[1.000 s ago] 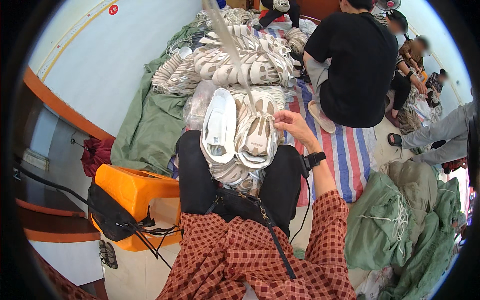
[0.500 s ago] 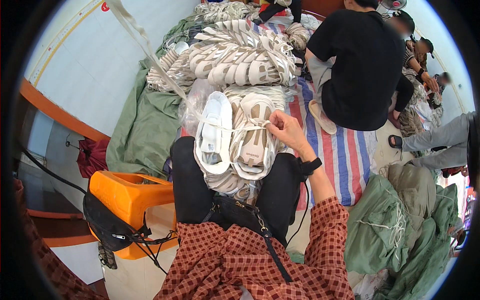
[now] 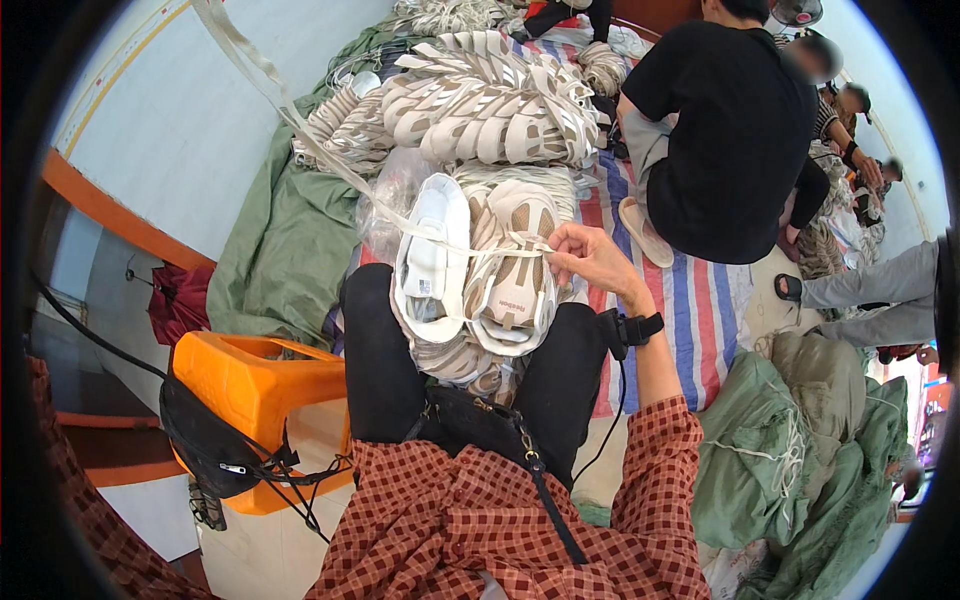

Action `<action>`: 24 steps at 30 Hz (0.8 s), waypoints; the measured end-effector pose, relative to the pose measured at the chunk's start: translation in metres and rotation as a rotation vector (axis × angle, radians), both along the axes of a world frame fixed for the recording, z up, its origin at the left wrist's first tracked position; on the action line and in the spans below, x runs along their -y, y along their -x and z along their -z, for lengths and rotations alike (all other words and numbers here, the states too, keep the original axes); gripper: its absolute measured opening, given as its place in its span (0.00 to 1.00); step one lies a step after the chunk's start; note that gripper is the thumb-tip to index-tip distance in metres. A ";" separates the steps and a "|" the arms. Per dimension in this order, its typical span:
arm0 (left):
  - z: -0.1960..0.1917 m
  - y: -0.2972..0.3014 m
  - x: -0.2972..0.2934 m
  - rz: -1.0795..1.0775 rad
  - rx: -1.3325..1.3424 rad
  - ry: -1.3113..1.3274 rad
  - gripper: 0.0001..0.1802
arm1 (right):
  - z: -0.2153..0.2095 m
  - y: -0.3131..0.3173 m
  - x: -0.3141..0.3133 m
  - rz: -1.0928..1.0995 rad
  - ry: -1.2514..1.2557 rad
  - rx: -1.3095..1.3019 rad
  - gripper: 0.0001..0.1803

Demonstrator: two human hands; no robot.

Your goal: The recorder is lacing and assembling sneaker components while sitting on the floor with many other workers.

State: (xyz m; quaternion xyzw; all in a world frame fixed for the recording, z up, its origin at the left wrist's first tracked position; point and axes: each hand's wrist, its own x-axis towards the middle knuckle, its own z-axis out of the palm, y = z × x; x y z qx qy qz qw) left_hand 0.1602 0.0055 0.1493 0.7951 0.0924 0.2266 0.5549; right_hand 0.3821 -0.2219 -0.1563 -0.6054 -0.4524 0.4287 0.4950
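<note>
1. The beige shoe upper with tan mesh panels (image 3: 515,290) lies at the far edge of the black-trousered lap (image 3: 385,345), near the right knee, on a bundle of similar uppers (image 3: 458,362). Judged by its seat, it could rock, so light downward pressure at its right edge should help.
2. The right hand (image 3: 598,262) has its grip pinched on the flat cream lace (image 3: 287,110), at the beige upper's right side. Pinching close to the eyelets like this should give good control.
3. The lace crosses the white-lined shoe upper (image 3: 440,207), just beside on the left, then slants toward the picture's top left corner. Lifting it clear would avoid snagging that upper's rim.
4. The left hand is out of view, so I cannot tell its grip; only a red-brown checked sleeve (image 3: 95,500) shows.
5. The step seems to be drawing lace through: pull evenly, flatten twists, and leave the tongue uncreased.
</note>
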 end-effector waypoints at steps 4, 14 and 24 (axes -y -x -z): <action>0.007 -0.003 0.008 0.039 -0.017 -0.024 0.14 | -0.004 0.004 0.003 -0.028 0.033 0.024 0.06; 0.023 -0.005 0.035 0.131 -0.061 -0.097 0.14 | 0.015 0.044 -0.006 0.552 -0.144 0.959 0.09; 0.013 0.014 0.081 0.205 -0.082 -0.229 0.14 | 0.007 0.064 0.016 0.480 -0.140 0.875 0.09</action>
